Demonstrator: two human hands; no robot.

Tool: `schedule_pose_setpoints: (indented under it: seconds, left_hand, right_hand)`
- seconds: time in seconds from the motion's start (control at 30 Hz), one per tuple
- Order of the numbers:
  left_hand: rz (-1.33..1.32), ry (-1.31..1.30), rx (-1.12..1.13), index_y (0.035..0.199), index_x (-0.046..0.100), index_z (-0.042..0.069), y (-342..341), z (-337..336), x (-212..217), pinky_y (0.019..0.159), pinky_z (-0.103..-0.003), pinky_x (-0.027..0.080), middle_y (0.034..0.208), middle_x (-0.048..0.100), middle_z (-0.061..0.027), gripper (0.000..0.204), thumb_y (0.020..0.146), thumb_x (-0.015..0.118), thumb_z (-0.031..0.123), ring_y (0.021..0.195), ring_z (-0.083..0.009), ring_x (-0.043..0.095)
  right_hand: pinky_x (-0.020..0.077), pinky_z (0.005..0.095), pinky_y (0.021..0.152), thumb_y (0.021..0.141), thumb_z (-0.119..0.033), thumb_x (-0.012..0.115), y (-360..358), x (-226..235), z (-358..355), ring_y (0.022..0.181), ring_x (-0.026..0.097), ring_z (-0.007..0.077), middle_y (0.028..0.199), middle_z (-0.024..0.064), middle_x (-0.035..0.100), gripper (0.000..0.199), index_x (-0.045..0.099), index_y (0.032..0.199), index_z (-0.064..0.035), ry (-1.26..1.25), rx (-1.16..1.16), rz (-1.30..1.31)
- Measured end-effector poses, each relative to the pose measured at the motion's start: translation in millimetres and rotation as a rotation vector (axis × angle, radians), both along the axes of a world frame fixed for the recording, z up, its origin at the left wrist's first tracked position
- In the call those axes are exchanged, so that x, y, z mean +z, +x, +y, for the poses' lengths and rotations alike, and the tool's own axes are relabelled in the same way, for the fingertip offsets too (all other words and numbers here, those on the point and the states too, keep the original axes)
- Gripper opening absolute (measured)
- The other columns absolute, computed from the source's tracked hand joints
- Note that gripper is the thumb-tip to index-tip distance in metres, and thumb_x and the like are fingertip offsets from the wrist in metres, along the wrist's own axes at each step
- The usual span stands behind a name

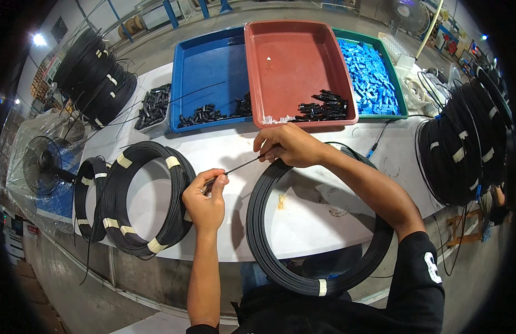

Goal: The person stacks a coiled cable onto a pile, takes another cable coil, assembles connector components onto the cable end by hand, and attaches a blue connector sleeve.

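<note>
Pinching one black cable (242, 166) at frame centre with left grip (205, 201) upright | pinching it too with right grip (294, 147) arched, forearm slanting from lower right | counting three trays (294, 67), upper centre

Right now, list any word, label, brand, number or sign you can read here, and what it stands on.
No text reads clearly.
White marking on the right black sleeve: too distorted to read.
Dark marks on the white tabletop: too faint to read.
Pale tape on the front black cable coil: no writing visible.
</note>
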State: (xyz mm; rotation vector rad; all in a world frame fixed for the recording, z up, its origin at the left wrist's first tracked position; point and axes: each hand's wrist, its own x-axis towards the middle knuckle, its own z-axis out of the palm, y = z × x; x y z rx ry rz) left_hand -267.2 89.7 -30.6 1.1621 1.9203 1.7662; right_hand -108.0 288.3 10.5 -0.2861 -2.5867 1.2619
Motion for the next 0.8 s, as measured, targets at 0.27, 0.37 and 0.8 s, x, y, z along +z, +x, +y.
schedule_pose_setpoints:
  seconds: [0.27,0.37,0.8]
  left_hand:
    - [0.023,-0.043,-0.027,0.100,0.069,-0.007,1,6,13,0.070,-0.024,0.054,0.083,0.073,-0.0112,0.015,0.090,0.072,0.004,0.077,-0.0166,0.073]
    - [0.019,0.017,0.070,0.095,0.072,-0.006,13,6,17,0.069,-0.025,0.056,0.078,0.074,-0.0130,0.011,0.086,0.074,-0.001,0.075,-0.0156,0.073]
    - [0.183,-0.027,-0.075,0.092,0.075,-0.004,10,20,21,0.073,-0.025,0.056,0.083,0.076,-0.0107,0.013,0.082,0.078,0.004,0.077,-0.0149,0.074]
  right_hand:
    - [0.0573,0.0349,0.074,0.079,0.019,0.054,4,-7,4,0.092,0.074,0.0253,0.090,0.0188,0.072,0.025,0.055,0.100,0.0058,-0.089,0.000,0.070]
    - [0.0564,0.0360,0.073,0.074,0.021,0.052,4,0,-1,0.093,0.074,0.0273,0.087,0.0200,0.072,0.030,0.054,0.100,0.0049,-0.082,-0.026,0.069]
    - [0.0584,0.0335,0.076,0.081,0.018,0.055,-1,-12,-13,0.092,0.075,0.0266,0.089,0.0162,0.071,0.020,0.064,0.094,0.0068,0.027,-0.026,0.181]
